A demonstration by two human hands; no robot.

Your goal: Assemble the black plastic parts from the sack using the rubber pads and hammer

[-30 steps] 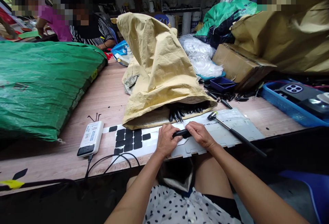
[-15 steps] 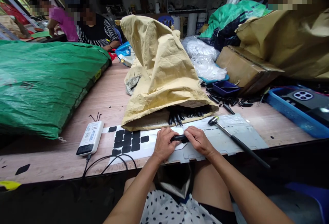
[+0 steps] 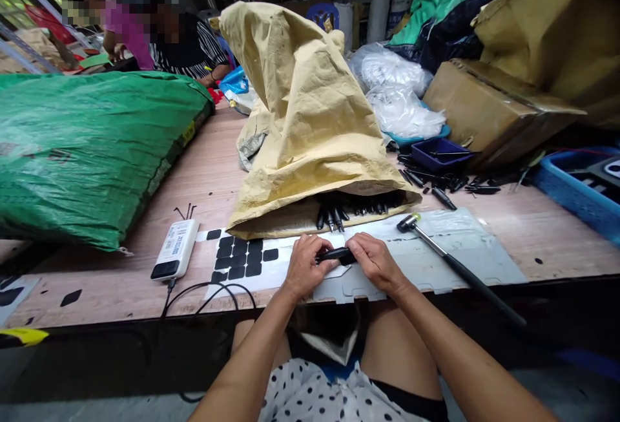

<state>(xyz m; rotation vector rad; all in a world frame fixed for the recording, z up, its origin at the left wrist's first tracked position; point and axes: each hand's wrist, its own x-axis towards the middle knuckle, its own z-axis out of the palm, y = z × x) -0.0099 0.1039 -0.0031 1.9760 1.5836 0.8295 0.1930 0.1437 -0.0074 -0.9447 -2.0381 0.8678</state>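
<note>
A short black cylinder, something like a handle (image 3: 335, 254), lies level between my two hands above the white board's front part. My left hand (image 3: 306, 267) is closed round its left end. The fingers of my right hand (image 3: 375, 262) pinch its right end, where a black patch shows beneath. Just beyond them, a tan paper sack (image 3: 310, 125) opens toward me, with several black tapered pieces (image 3: 333, 214) in its mouth. Left of my left hand is a white sheet with black rounded-square stickers (image 3: 238, 257). To the right lies a hammer (image 3: 455, 267) with a dark grip.
At left are a white power bank (image 3: 175, 251) with a cable and a large green sack (image 3: 92, 157). Loose black parts (image 3: 443, 198), a purple tray (image 3: 438, 154), a cardboard box (image 3: 504, 108) and a blue basket (image 3: 576, 189) stand right. Two people sit at the far left.
My view has shifted slightly, so things at the right sit farther right. The black cylinder has tilted a little in my hands, and my left fingers have shifted on it.
</note>
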